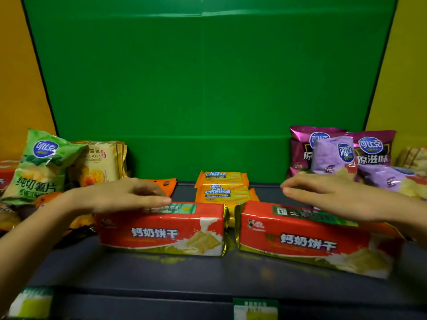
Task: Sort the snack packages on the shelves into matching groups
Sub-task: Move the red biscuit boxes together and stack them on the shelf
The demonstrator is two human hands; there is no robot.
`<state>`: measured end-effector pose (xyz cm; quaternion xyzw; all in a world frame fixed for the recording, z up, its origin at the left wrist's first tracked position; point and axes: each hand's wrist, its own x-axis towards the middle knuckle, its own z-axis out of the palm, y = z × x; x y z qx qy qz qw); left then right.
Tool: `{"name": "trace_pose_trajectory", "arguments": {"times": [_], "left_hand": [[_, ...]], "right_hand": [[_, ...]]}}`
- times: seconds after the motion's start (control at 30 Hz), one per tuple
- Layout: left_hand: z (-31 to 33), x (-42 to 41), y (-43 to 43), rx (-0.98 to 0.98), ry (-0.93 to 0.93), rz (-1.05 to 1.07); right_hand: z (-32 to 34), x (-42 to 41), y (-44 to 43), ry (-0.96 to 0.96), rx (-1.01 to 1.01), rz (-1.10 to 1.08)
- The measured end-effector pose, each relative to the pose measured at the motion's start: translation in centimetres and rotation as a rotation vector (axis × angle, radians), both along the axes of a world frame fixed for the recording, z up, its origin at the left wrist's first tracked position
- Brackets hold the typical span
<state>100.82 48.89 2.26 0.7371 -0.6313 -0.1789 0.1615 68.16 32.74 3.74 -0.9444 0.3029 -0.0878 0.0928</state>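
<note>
- Hovering open and empty, left hand [120, 195] and right hand [332, 195] sit above two red biscuit packs [161, 229] [307, 239] at the shelf [138, 271] front.
- Sweeping either hand back risks toppling the cheese wafer stack [223, 189] just behind.

A red pack [5, 175] at the left edge is cut off; the striped packet [413, 159] at the right edge also. Bottom price labels [255, 309] are blurred, unreadable.

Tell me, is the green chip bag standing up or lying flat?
Standing, tilted: the green chip bag leans right against the croissant packs.
</note>
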Motion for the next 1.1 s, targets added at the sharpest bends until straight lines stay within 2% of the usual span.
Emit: {"name": "trace_pose_trajectory", "arguments": {"times": [0.1,0.2,0.27,0.37,0.5,0.67,0.87,1.1], "left_hand": [[-1.0,0.2,1.5,0.026,0.027,-0.016],[-2.0,0.7,1.8,-0.05,-0.208,-0.018],[-2.6,0.8,1.7,-0.112,-0.373,-0.009],[-3.2,0.7,1.8,-0.13,-0.475,0.031],[-3.5,0.5,2.3,-0.17,-0.469,0.015],[-3.8,0.1,3.0,-0.302,-0.52,0.044],[-2.9,-1.8,4.4,-0.48,-0.647,0.117],[-0.8,-4.6,6.9,-0.61,-0.564,0.295]], "right_hand": [[-0.8,-2.5,0.1,0.124,-0.078,-0.088],[-1.4,-4.1,0.2,0.255,-0.091,-0.142],[-1.8,-4.8,0.0,0.276,-0.114,-0.135],[-2.7,-5.8,-0.3,0.211,-0.107,-0.157],[-3.7,-6.4,-0.4,0.148,-0.068,-0.188],[-4.1,-6.7,0.1,0.11,-0.137,-0.17],[-3.3,-8.0,0.3,-0.06,-0.125,-0.169],[-1.9,-9.0,0.9,-0.139,-0.294,-0.142]]}}
